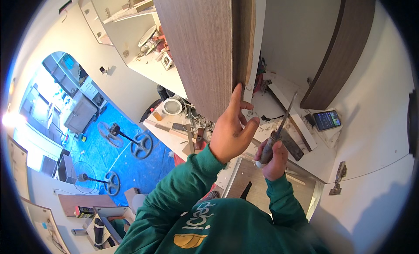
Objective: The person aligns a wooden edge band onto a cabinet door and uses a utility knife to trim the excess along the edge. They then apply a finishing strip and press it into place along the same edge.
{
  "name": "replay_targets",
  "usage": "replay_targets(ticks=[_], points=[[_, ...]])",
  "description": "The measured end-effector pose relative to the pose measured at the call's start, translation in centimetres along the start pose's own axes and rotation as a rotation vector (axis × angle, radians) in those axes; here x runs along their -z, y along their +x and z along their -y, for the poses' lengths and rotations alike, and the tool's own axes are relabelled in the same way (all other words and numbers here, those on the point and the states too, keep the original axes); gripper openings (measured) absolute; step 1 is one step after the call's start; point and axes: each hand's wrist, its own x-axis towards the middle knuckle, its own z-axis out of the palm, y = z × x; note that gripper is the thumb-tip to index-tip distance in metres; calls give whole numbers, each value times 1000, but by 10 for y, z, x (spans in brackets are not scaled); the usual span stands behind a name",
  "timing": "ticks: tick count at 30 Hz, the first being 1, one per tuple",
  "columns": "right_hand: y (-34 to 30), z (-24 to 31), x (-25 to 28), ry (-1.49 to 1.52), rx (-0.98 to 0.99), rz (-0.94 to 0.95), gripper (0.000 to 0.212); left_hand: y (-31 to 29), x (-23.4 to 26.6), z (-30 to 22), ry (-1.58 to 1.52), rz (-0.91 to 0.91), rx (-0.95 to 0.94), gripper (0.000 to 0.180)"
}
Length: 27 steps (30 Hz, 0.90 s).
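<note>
My left hand (234, 131) is raised in the middle, open, with its index finger stretched up against the edge of a tall brown wood-grain panel (198, 49). The thumb stands apart and the other fingers are partly bent. In my right hand (276, 163), to the right and a little lower, is a chisel (286, 116) with a worn handle and a long narrow blade. The blade points up and slightly right, apart from the panel. My fingers are wrapped around the handle, and its pale butt end shows below them.
A lit phone (327, 120) lies on the white cabinet shelf at the right, near wood strips (291, 112) and shavings. Another brown panel (336, 57) stands behind it. A round light fitting (172, 106) and cables clutter the counter at left. Fans (142, 145) stand on blue sheeting (144, 177).
</note>
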Motion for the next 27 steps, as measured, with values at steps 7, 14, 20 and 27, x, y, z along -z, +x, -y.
replay_targets(ticks=[7, 14, 20, 27], points=[[-7, 11, 2, 16, 4, -92, 69, 0, -4, 4, -142, -41, 74, 78], [3, 30, 10, -11, 67, -168, 73, -1, 18, -22, -245, 4, 101, 52], [-8, 42, 42, 38, 109, -243, 67, -33, 71, -96, -477, -3, -435, 15], [-21, 67, 59, 30, 150, -399, 61, -38, 74, -138, -401, 48, -584, 15]])
